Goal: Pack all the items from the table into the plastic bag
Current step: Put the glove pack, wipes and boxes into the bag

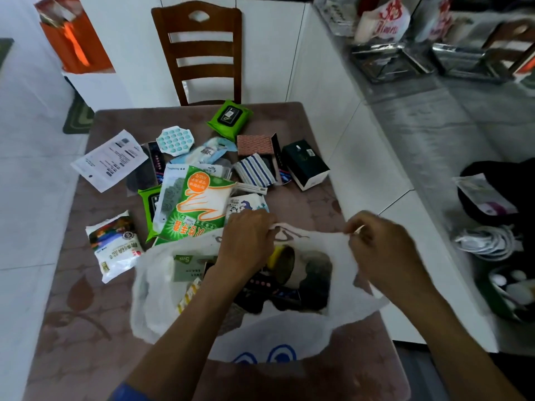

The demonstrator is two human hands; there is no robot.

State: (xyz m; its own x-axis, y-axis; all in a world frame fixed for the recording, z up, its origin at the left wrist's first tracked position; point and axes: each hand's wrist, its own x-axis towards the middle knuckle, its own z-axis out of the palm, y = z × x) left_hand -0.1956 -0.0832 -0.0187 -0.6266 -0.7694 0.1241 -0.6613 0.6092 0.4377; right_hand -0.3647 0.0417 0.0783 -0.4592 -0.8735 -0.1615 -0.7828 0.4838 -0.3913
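Observation:
A white plastic bag lies open on the table in front of me, with several packets and a tape roll inside. My left hand grips the far rim of the bag near its middle. My right hand pinches the rim further right, stretching the opening. Beyond the bag lie a green glove packet, a white food pouch, two green wipe packs, a teal bubble toy, a striped cloth, a dark box and a white label sheet.
A wooden chair stands at the table's far edge. To the right, a white ledge runs alongside, with a black bag, a coiled white cable and a green bowl. An orange bag sits far left.

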